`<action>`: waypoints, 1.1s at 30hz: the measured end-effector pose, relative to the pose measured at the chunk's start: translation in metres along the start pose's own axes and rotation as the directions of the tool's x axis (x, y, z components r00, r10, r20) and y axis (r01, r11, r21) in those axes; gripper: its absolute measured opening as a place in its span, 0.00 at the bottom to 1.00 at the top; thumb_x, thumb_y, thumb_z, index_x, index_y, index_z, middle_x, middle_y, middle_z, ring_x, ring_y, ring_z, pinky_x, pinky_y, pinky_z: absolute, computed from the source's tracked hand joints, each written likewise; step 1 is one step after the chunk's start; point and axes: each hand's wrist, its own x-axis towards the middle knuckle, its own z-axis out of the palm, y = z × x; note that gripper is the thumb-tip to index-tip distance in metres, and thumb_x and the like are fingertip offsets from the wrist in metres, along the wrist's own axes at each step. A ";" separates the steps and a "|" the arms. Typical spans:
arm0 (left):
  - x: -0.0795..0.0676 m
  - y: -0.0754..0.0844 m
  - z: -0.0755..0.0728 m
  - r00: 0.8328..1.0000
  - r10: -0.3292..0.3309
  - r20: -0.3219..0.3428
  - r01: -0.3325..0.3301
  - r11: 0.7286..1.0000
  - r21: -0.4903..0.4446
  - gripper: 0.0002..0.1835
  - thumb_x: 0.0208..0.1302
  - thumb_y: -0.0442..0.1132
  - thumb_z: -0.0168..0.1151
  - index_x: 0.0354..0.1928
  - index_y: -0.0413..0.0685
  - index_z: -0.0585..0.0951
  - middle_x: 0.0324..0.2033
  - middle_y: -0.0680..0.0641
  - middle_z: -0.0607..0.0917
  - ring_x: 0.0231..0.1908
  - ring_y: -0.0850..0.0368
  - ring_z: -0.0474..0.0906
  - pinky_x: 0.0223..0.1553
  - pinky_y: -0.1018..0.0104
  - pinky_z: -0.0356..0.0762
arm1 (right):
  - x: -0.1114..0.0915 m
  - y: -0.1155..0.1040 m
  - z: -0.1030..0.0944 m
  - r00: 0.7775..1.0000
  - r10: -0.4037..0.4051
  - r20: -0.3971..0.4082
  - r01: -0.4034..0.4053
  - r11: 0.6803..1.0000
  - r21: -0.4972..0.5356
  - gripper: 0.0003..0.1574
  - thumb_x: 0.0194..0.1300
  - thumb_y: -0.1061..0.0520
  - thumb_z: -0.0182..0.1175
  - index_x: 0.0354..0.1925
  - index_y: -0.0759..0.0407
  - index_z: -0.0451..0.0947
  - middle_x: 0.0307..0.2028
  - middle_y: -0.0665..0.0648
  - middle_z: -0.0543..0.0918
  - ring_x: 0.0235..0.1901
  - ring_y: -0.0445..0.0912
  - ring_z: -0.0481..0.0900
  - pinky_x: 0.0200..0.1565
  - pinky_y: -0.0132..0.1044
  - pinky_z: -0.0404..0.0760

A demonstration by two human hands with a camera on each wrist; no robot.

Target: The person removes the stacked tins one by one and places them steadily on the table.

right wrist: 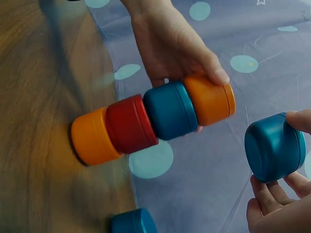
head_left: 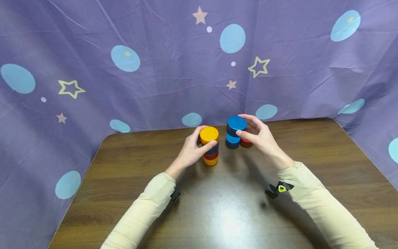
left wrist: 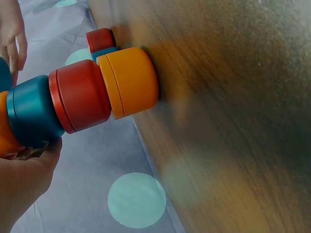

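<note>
A stack of small round tins stands upright on the table: an orange tin (right wrist: 95, 137) at the bottom, then a red tin (right wrist: 131, 124), a blue tin (right wrist: 170, 110) and another orange tin (head_left: 209, 134) on top. My left hand (head_left: 192, 148) grips the top orange tin, thumb on its near side and fingers round the far side. To the right, my right hand (head_left: 262, 138) holds a separate blue tin (right wrist: 272, 148) in the air between thumb and fingers. Below that held tin, a second loose blue tin (head_left: 233, 141) sits on the table beside a loose red tin (head_left: 246, 143).
The brown wooden table (head_left: 124, 193) ends at the back against a purple curtain (head_left: 174, 83) with stars and dots. A black wrist device (head_left: 280, 189) hangs below the right sleeve, and another (head_left: 175, 194) below the left.
</note>
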 end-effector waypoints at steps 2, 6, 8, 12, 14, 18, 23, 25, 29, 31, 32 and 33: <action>0.000 0.000 0.000 1.000 0.000 0.001 0.000 1.000 -0.002 0.26 0.61 0.30 0.66 0.59 0.30 0.69 0.47 0.34 0.79 0.45 0.42 0.77 0.51 0.50 0.76 | -0.001 0.002 -0.004 1.000 0.014 -0.007 -0.015 1.000 -0.012 0.32 0.61 0.65 0.63 0.63 0.63 0.68 0.54 0.53 0.77 0.52 0.46 0.76 0.51 0.32 0.76; 0.000 -0.001 0.000 1.000 0.000 0.000 0.000 1.000 -0.003 0.26 0.61 0.30 0.66 0.59 0.30 0.69 0.47 0.34 0.79 0.45 0.42 0.77 0.51 0.51 0.76 | -0.003 0.005 -0.011 0.999 0.029 -0.016 -0.030 0.999 -0.019 0.33 0.61 0.66 0.63 0.64 0.65 0.67 0.55 0.54 0.76 0.53 0.45 0.76 0.51 0.32 0.76; 0.000 -0.001 0.000 1.000 0.000 -0.001 0.000 1.000 -0.004 0.26 0.61 0.30 0.66 0.60 0.30 0.69 0.48 0.34 0.79 0.45 0.42 0.77 0.51 0.52 0.76 | -0.004 0.007 -0.014 0.999 0.031 -0.020 -0.032 0.999 -0.016 0.33 0.61 0.67 0.63 0.64 0.66 0.67 0.55 0.54 0.76 0.52 0.44 0.76 0.51 0.32 0.76; 0.000 -0.001 0.000 1.000 0.001 -0.004 -0.001 1.000 -0.011 0.27 0.61 0.29 0.66 0.60 0.30 0.69 0.48 0.34 0.79 0.45 0.42 0.77 0.51 0.51 0.76 | -0.006 0.012 -0.019 0.999 0.030 -0.038 -0.031 0.998 -0.048 0.33 0.60 0.67 0.63 0.63 0.65 0.67 0.54 0.53 0.77 0.50 0.43 0.77 0.50 0.30 0.75; 0.000 -0.002 0.000 1.000 0.003 -0.005 -0.003 1.000 -0.013 0.27 0.60 0.29 0.66 0.60 0.30 0.69 0.47 0.34 0.79 0.45 0.42 0.77 0.51 0.50 0.76 | -0.007 0.014 -0.021 0.999 0.020 -0.049 -0.023 0.997 -0.079 0.33 0.60 0.68 0.64 0.63 0.66 0.67 0.53 0.52 0.77 0.48 0.42 0.77 0.49 0.29 0.75; 0.000 -0.003 0.000 1.000 0.009 -0.005 -0.010 1.000 -0.026 0.26 0.60 0.29 0.66 0.59 0.30 0.69 0.47 0.34 0.79 0.45 0.42 0.77 0.51 0.50 0.76 | -0.010 0.021 -0.026 0.998 -0.011 -0.064 0.003 0.992 -0.126 0.34 0.59 0.69 0.64 0.63 0.70 0.66 0.51 0.51 0.78 0.46 0.41 0.77 0.48 0.29 0.74; 0.000 -0.003 0.000 1.000 0.014 -0.006 -0.015 0.999 -0.041 0.27 0.60 0.28 0.66 0.59 0.30 0.69 0.48 0.34 0.79 0.46 0.41 0.77 0.52 0.49 0.75 | -0.012 0.031 -0.033 0.997 -0.009 -0.080 -0.001 0.992 -0.122 0.35 0.59 0.71 0.63 0.63 0.72 0.64 0.52 0.50 0.77 0.48 0.40 0.77 0.49 0.28 0.74; 0.000 -0.003 0.000 1.000 0.014 -0.006 -0.015 0.999 -0.043 0.27 0.60 0.28 0.66 0.59 0.30 0.69 0.48 0.33 0.79 0.46 0.41 0.77 0.52 0.49 0.75 | -0.012 0.034 -0.036 0.996 0.008 -0.093 -0.018 0.994 -0.112 0.36 0.59 0.71 0.64 0.63 0.71 0.64 0.52 0.50 0.77 0.48 0.40 0.77 0.49 0.28 0.74; 0.000 -0.003 0.000 1.000 0.012 -0.003 -0.012 0.999 -0.041 0.27 0.61 0.28 0.66 0.60 0.29 0.69 0.48 0.33 0.79 0.46 0.41 0.77 0.52 0.49 0.75 | -0.013 0.041 -0.042 0.992 0.055 -0.116 -0.066 0.993 -0.095 0.36 0.59 0.69 0.65 0.64 0.69 0.64 0.52 0.51 0.77 0.49 0.41 0.76 0.49 0.27 0.74; 0.000 -0.003 0.000 1.000 0.009 0.000 -0.009 0.999 -0.039 0.27 0.61 0.29 0.65 0.60 0.30 0.69 0.49 0.34 0.79 0.47 0.42 0.77 0.52 0.50 0.75 | -0.013 0.044 -0.046 0.989 0.077 -0.126 -0.089 0.992 -0.090 0.36 0.59 0.68 0.65 0.64 0.67 0.65 0.51 0.51 0.77 0.49 0.41 0.76 0.50 0.27 0.74; 0.000 -0.003 0.000 1.000 0.007 0.001 -0.007 0.999 -0.037 0.27 0.61 0.29 0.65 0.60 0.30 0.69 0.49 0.34 0.79 0.47 0.42 0.77 0.52 0.50 0.75 | -0.013 0.046 -0.048 0.988 0.085 -0.130 -0.098 0.991 -0.092 0.36 0.59 0.68 0.66 0.64 0.66 0.65 0.51 0.50 0.77 0.49 0.41 0.76 0.49 0.27 0.74; 0.000 -0.002 0.000 1.000 0.005 0.002 -0.005 0.999 -0.034 0.27 0.61 0.29 0.65 0.60 0.30 0.68 0.49 0.34 0.79 0.47 0.42 0.77 0.52 0.50 0.75 | -0.013 0.047 -0.050 0.987 0.092 -0.133 -0.105 0.990 -0.092 0.36 0.59 0.67 0.66 0.64 0.66 0.65 0.50 0.50 0.77 0.49 0.41 0.76 0.49 0.27 0.73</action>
